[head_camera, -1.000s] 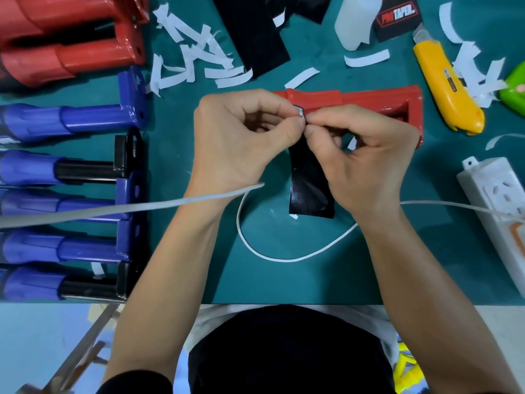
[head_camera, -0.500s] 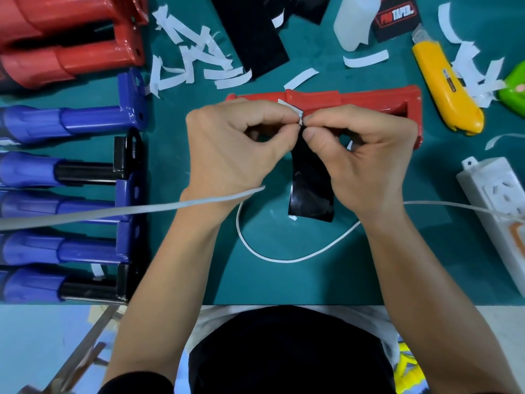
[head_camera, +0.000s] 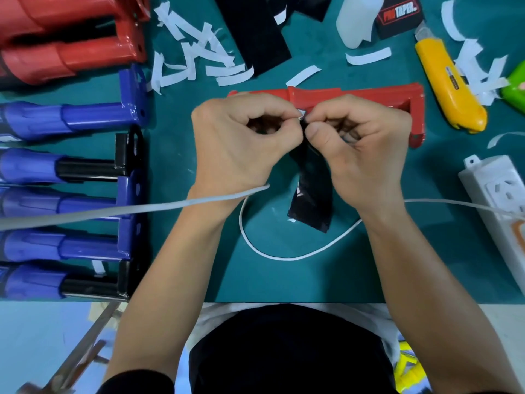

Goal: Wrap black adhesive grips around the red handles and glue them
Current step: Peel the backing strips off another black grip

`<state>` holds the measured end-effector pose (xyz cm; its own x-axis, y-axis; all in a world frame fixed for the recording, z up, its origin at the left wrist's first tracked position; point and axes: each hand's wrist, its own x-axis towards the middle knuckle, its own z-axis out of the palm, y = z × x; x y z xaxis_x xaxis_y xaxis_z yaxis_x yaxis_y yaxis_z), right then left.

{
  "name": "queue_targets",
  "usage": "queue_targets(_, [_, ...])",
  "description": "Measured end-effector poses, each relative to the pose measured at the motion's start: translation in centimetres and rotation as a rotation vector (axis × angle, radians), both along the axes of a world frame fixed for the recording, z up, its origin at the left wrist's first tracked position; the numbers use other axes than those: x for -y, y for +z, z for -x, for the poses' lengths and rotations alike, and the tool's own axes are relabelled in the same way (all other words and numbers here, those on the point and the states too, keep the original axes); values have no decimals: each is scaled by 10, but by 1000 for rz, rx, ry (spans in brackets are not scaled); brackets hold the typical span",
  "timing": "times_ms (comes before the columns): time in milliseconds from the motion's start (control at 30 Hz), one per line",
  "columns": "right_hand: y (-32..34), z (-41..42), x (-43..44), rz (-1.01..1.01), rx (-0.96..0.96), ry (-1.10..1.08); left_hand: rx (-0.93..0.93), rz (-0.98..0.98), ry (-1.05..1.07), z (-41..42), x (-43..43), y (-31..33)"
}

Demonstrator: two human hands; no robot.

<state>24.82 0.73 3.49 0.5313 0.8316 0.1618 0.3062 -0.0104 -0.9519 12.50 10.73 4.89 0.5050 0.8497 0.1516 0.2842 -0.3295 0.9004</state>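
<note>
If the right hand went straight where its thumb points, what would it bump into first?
Probably the left hand. The right hand aims its thumb straight at it, and both pinch the top corner of the black grip strip almost fingertip to fingertip.

Left hand [head_camera: 241, 143] and right hand [head_camera: 360, 155] bare, forearms too; black sleeve [head_camera: 136, 383] at the left elbow; black top [head_camera: 284, 351] over white.

My left hand [head_camera: 241, 143] has closed back against my right hand [head_camera: 360, 149], less of the white backing corner [head_camera: 300, 112] shows between my fingers, and the black grip [head_camera: 312, 194] now hangs twisted, its lower end slanting above the surface [head_camera: 284, 282].
</note>
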Motion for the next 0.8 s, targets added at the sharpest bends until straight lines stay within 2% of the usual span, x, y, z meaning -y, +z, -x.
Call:
queue_targets(200, [6, -2, -4, 31, -406, 21, 53, 272, -64, 0, -6, 6])
queue_targets(367, [7, -5, -5, 161, -629, 31, -6, 364, -102, 1, -10, 5])
queue_targets(467, [6, -5, -6, 194, -596, 23, -39, 374, -101, 0, -10, 4])
queue_targets(800, [2, 2, -5, 242, -179, -88, -145, 376, -92, -3, -7, 0])
